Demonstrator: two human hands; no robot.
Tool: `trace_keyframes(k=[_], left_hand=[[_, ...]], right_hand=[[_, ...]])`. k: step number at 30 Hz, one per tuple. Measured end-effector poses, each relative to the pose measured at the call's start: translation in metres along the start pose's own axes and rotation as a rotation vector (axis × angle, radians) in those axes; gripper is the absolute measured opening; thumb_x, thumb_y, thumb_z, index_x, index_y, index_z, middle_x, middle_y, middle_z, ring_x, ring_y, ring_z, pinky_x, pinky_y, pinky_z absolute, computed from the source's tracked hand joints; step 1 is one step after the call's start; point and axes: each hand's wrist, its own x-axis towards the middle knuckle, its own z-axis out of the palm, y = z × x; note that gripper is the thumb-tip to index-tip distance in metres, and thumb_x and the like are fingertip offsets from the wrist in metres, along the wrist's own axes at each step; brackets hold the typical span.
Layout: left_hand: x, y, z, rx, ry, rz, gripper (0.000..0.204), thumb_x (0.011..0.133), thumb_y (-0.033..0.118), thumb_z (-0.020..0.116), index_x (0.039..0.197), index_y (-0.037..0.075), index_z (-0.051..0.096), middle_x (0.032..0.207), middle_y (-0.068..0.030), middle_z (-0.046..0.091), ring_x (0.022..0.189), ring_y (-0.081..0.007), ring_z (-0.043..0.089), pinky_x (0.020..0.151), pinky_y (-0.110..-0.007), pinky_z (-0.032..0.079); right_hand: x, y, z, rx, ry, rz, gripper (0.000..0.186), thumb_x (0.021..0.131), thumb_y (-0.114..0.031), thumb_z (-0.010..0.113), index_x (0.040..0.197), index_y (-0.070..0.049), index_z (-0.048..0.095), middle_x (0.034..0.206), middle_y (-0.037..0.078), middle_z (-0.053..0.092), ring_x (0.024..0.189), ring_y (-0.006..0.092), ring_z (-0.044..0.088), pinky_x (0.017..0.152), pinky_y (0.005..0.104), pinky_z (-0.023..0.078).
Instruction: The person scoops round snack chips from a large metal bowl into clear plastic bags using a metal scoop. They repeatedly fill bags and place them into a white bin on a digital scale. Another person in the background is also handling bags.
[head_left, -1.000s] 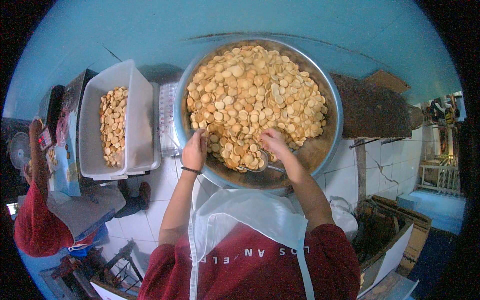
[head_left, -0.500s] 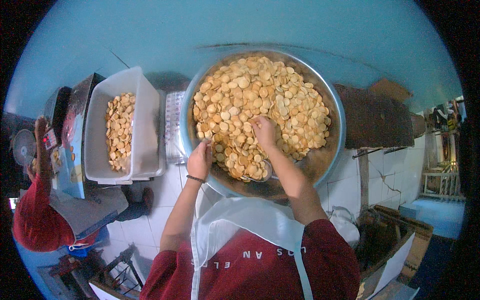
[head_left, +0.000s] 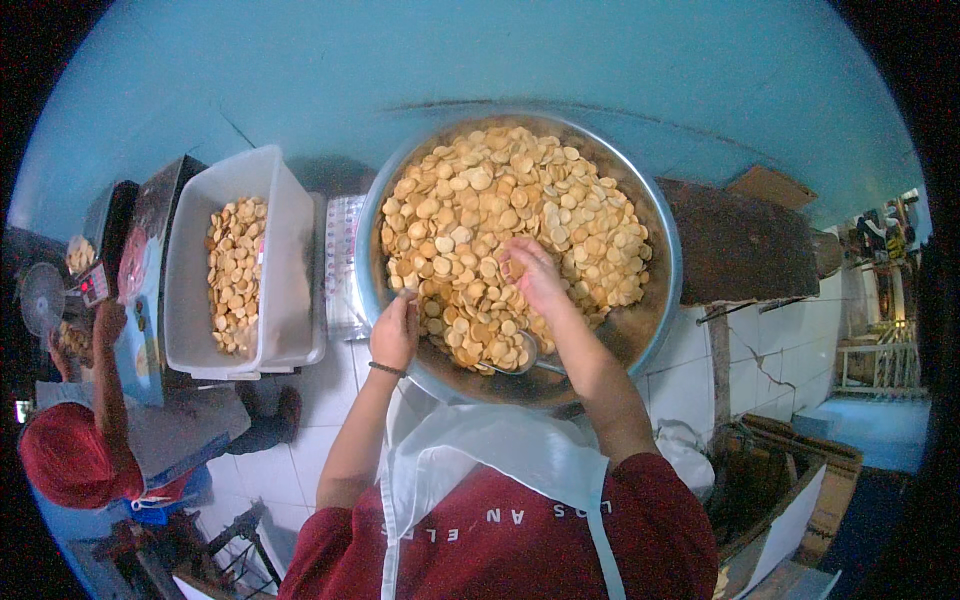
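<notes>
A large round steel bowl (head_left: 662,290) is heaped with small round golden biscuits (head_left: 470,190). My left hand (head_left: 397,330), with a dark bracelet at the wrist, is at the bowl's near left, fingertips pinched; what they hold, if anything, is hidden. My right hand (head_left: 537,277) reaches over the heap, its fingers curled among the biscuits; I cannot make out whether one is between them. A metal scoop (head_left: 527,350) lies partly buried in biscuits below that hand, its handle toward the right.
Left of the bowl are a translucent bin (head_left: 285,250) of biscuits, printed packaging (head_left: 342,260) and a co-worker's hand (head_left: 108,322) beside a scale (head_left: 93,285) and fan (head_left: 42,298). A dark board (head_left: 740,240) is right, cardboard boxes (head_left: 830,470) lower right, a blue wall (head_left: 480,60) behind.
My right hand has moved up from near the scoop into the middle of the heap. My left hand stays by the rim. The co-worker's hand has moved down from the scale.
</notes>
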Motion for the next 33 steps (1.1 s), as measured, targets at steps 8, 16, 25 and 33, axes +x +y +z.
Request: trace_keyframes(k=[8,16,25,33], left_hand=[[-0.002,0.0,-0.001,-0.001,-0.024,-0.004,0.017,0.093,0.016,0.052,0.109,0.009,0.054,0.096,-0.0172,0.066,0.084,-0.0376,0.064,0.07,-0.044,0.052],[-0.002,-0.001,-0.002,-0.041,-0.057,-0.088,0.021,0.091,0.013,0.054,0.112,0.011,0.054,0.094,-0.0162,0.066,0.083,-0.0372,0.063,0.069,-0.044,0.051],[-0.003,-0.005,-0.003,-0.05,-0.053,-0.068,0.023,0.086,0.009,0.057,0.109,0.01,0.055,0.096,-0.0158,0.064,0.087,-0.036,0.062,0.071,-0.044,0.05],[-0.004,-0.006,-0.001,-0.042,-0.013,-0.022,0.021,0.087,0.009,0.055,0.108,0.009,0.055,0.094,-0.0156,0.064,0.086,-0.0365,0.062,0.071,-0.044,0.05]], right_hand=[[-0.025,0.008,-0.022,-0.55,-0.004,0.216,0.016,0.092,-0.013,0.056,0.104,-0.003,0.062,0.084,0.002,0.062,0.07,0.0099,0.058,0.056,0.0264,0.048],[0.046,-0.029,-0.036,-0.799,0.314,-0.246,0.019,0.087,-0.016,0.062,0.099,-0.002,0.063,0.083,0.007,0.066,0.07,0.0182,0.061,0.062,0.0312,0.049],[0.08,-0.061,0.01,-1.588,0.363,-0.173,0.034,0.087,-0.02,0.063,0.117,-0.006,0.055,0.102,0.015,0.066,0.097,0.0324,0.063,0.08,0.0435,0.049],[0.054,-0.107,0.104,-1.489,-0.281,-0.222,0.022,0.087,-0.016,0.064,0.106,-0.005,0.062,0.086,0.009,0.066,0.077,0.0162,0.063,0.068,0.0338,0.05]])
